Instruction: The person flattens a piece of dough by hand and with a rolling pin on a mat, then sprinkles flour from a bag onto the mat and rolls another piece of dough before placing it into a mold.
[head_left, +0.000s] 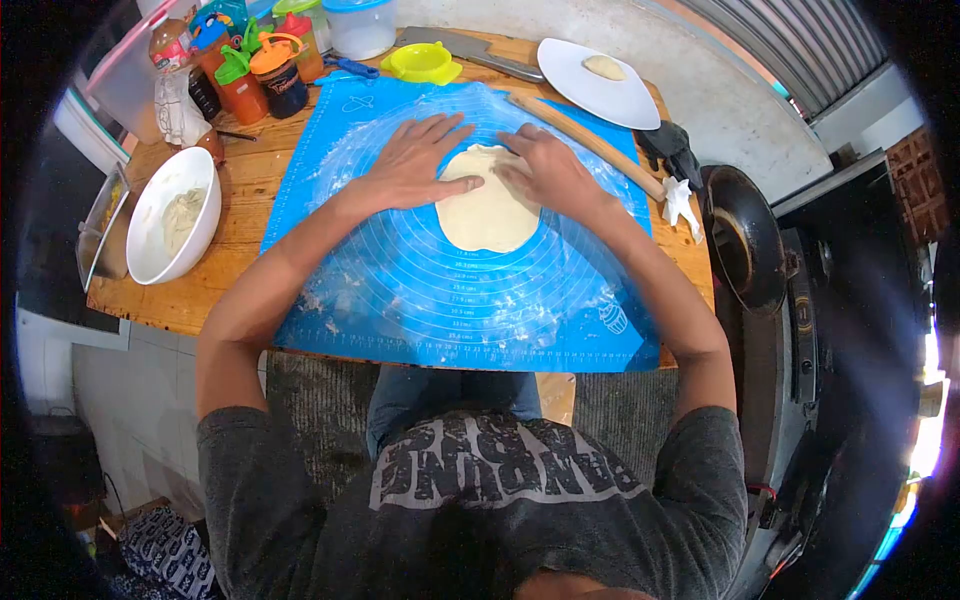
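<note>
A flat, roughly round sheet of dough lies on the blue baking mat, which is dusted with flour and printed with rings. At its upper left is my left hand, fingers stretched over the mat and the thumb resting on the dough's edge. My right hand is at the upper right edge, its fingers curled in and closed on the dough's rim; the fingertips are partly hidden. A wooden rolling pin lies slantwise beyond my right hand.
On the left stands a white bowl with dough remains. Several bottles of coloured liquid crowd the back left. Behind the mat are a yellow plastic dish, a large knife and a white plate with a dough piece. A wok sits right.
</note>
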